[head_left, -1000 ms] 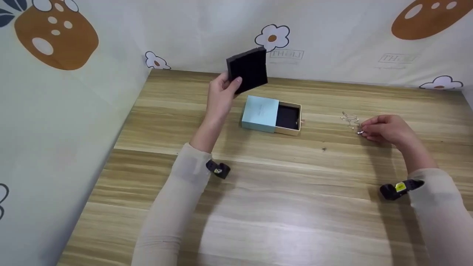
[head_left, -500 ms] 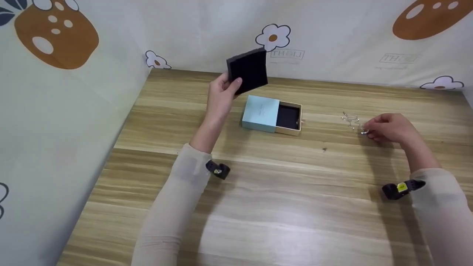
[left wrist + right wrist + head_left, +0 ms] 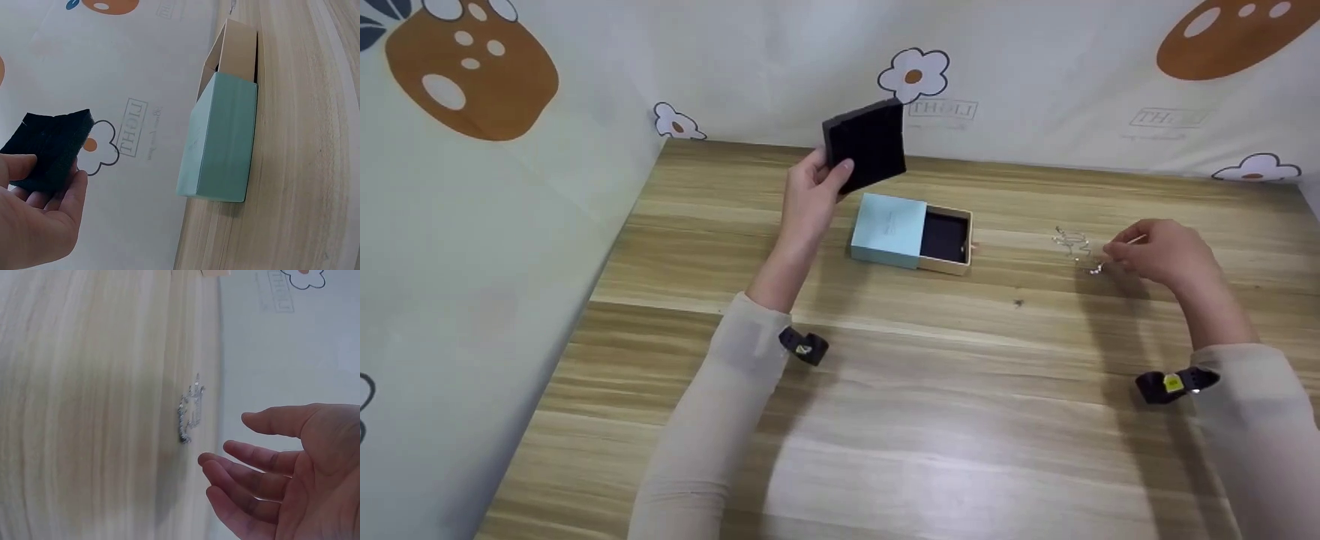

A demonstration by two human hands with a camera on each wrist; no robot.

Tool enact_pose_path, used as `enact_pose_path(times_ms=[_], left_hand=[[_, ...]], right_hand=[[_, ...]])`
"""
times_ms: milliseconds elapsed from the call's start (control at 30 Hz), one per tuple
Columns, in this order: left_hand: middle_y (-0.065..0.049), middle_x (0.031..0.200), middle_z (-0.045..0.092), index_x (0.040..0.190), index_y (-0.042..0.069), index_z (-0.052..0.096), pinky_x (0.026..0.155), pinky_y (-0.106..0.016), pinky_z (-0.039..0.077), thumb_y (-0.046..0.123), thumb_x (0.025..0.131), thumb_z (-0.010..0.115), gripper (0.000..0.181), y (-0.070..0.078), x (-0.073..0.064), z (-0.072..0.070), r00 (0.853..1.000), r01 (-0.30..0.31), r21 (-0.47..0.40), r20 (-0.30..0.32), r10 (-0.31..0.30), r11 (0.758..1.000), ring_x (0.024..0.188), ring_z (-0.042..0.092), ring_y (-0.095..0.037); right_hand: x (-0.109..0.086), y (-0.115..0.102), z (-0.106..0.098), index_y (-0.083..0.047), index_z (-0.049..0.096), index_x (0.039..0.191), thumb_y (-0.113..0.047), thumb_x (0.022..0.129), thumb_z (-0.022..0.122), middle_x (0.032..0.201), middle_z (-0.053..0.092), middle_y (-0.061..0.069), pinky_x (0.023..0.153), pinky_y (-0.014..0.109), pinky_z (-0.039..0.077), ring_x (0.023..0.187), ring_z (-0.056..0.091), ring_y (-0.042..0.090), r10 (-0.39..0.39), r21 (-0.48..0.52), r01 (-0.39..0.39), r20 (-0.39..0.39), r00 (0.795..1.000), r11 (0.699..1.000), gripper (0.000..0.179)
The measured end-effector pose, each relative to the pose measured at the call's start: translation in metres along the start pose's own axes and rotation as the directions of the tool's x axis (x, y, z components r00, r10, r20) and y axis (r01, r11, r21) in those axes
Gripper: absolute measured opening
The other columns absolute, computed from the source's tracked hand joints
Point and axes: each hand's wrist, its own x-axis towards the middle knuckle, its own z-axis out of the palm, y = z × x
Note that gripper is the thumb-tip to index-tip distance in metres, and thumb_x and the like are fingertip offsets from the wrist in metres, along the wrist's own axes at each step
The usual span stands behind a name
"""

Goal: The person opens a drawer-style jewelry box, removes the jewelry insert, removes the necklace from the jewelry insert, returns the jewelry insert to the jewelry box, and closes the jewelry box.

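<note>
My left hand (image 3: 808,199) pinches a square black foam pad (image 3: 872,146), thumb on its front face and fingers behind. In the left wrist view the foam pad (image 3: 53,143) is held up, tilted, well away from the box. My right hand (image 3: 1174,255) hovers beside a thin silver chain (image 3: 181,422) that lies in loose bends on the table. Its thumb and fingers are spread apart in the right wrist view, and nothing sits between them. Below the left hand's pad stands a light blue box sleeve (image 3: 887,229), its drawer (image 3: 945,267) pulled partway out to the right.
Dark lining (image 3: 945,236) shows inside the drawer. The wood-grain table (image 3: 945,390) runs back to a patterned cloth wall (image 3: 780,67), with another cloth side (image 3: 547,225) at the left. A small dark mark (image 3: 1018,303) is on the tabletop.
The right hand's fingertips drew the near end of the chain slightly right, then let go and lifted a little. The left hand and foam pad stay nearly still.
</note>
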Motion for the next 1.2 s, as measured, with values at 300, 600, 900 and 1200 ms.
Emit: enact_pose_path(times_ms=[300,600,900,1200], left_hand=[[-0.025,0.133,0.062,0.134,-0.007,0.054,0.099,-0.033,0.055,0.004,0.101,0.052,0.035,-0.001,-0.001,0.003,1.0,0.01,0.006,0.019,-0.01,1.0,0.122,0.063,-0.033],[-0.025,0.132,0.062,0.134,-0.007,0.055,0.099,-0.036,0.055,0.003,0.101,0.053,0.035,-0.001,-0.004,0.004,0.999,-0.001,0.02,0.042,0.0,1.0,0.121,0.063,-0.033],[-0.025,0.133,0.062,0.137,-0.006,0.053,0.098,-0.036,0.055,0.002,0.1,0.053,0.037,-0.002,-0.006,0.01,0.998,0.005,0.011,0.064,-0.006,1.0,0.121,0.063,-0.033],[-0.025,0.133,0.061,0.138,-0.005,0.053,0.099,-0.036,0.055,0.0,0.1,0.052,0.038,-0.003,-0.007,0.016,0.995,0.001,0.01,0.102,-0.002,1.0,0.121,0.063,-0.033]], right_hand=[[-0.006,-0.022,0.003,0.005,0.058,0.125,-0.039,0.1,0.055,0.116,0.067,0.031,0.078,0.047,0.049,0.096,0.067,0.042,-0.05,-0.046,0.048,-0.034,0.998,0.998,0.051],[-0.008,-0.056,0.009,0.001,0.062,0.122,-0.041,0.099,0.056,0.117,0.066,0.026,0.073,0.038,0.048,0.095,0.065,0.035,-0.128,-0.036,0.126,-0.063,0.99,0.991,0.048],[-0.012,-0.092,0.012,-0.002,0.06,0.126,-0.043,0.1,0.054,0.126,0.061,0.024,0.089,0.057,0.046,0.108,0.059,0.041,-0.165,-0.022,0.165,-0.018,0.986,0.986,0.049],[-0.008,-0.122,0.014,-0.003,0.062,0.125,-0.039,0.1,0.055,0.126,0.063,0.023,0.091,0.058,0.045,0.115,0.057,0.042,-0.213,-0.022,0.213,-0.016,0.977,0.977,0.044]])
